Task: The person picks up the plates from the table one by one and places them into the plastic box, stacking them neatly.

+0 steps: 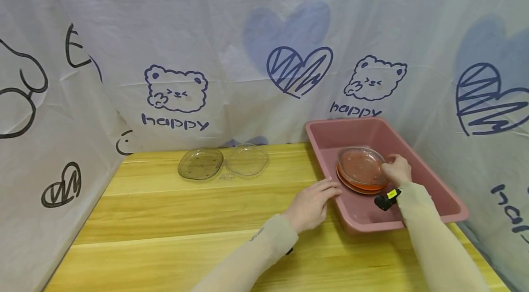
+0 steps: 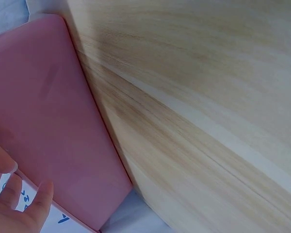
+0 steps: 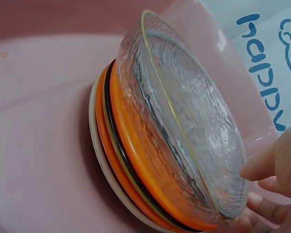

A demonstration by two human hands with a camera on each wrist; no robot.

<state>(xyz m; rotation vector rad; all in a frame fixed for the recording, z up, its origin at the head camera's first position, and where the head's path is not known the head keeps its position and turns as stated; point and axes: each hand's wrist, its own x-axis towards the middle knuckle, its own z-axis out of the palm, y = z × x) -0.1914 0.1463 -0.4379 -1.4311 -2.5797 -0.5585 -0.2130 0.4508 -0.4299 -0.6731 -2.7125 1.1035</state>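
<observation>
A stack of round dishes sits inside the pink basin (image 1: 351, 225). On top is a clear glass plate (image 1: 360, 165) with a raised, ribbed side. Under it lie orange plates (image 3: 131, 141) with dark rims and a pale plate at the bottom. My right hand (image 1: 398, 170) pinches the clear plate's right edge, thumb on the inner side and fingers outside. In the right wrist view that plate rests on the orange one. My left hand (image 1: 310, 204) holds the basin's left rim, fingers bent over it, as the left wrist view also shows.
Two more glass plates lie on the wooden table (image 1: 165, 218) near the back: a greyish squarish one (image 1: 200, 164) and a clear round one (image 1: 247, 160). A printed white cloth (image 1: 231, 53) hangs behind and at both sides, close to the basin.
</observation>
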